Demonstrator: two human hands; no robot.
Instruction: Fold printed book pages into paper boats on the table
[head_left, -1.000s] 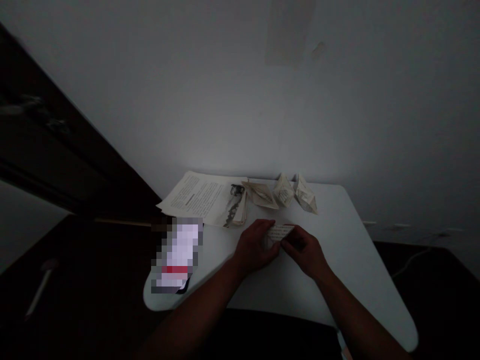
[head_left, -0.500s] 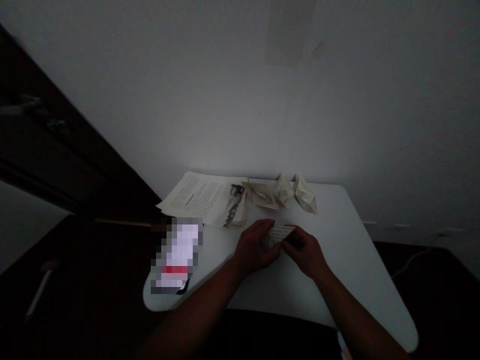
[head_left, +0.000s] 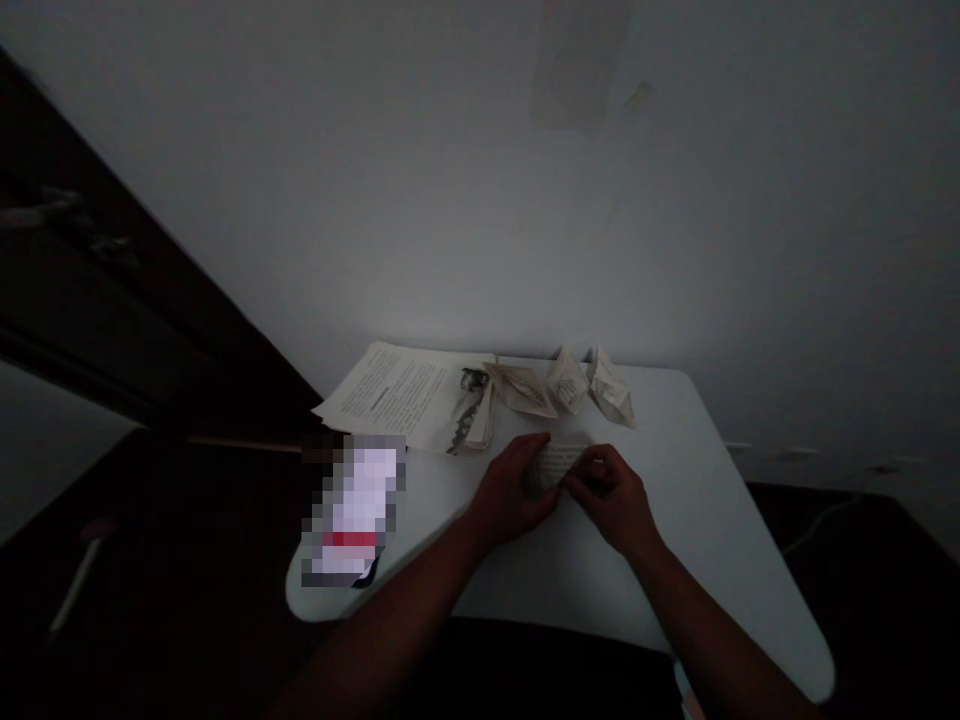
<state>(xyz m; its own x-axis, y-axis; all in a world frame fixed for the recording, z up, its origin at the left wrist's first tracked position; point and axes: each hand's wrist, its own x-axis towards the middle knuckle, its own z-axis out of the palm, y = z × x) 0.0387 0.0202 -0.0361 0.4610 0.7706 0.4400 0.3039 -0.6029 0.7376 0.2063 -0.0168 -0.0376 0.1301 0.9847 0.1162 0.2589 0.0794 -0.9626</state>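
A small folded piece of printed paper (head_left: 559, 460) is held between my two hands above the white table (head_left: 697, 520). My left hand (head_left: 511, 490) grips its left side, fingers behind and thumb at the lower edge. On the other side my right hand (head_left: 611, 495) pinches its right edge and lower corner. Just beyond my hands stand folded paper boats: one lying wide (head_left: 523, 390), a middle boat (head_left: 568, 385) and a right boat (head_left: 612, 392), all of printed paper. Fingers cover part of the folded piece.
A stack of printed pages (head_left: 405, 395) lies at the back left against the wall (head_left: 450, 200). A phone (head_left: 360, 510), blurred by pixels, rests at the table's left edge. A dark door (head_left: 112, 290) with a handle is at the left.
My right fingers have shifted up and inward over the paper's right tip, which pointed outward before. My left hand stays almost where it was.
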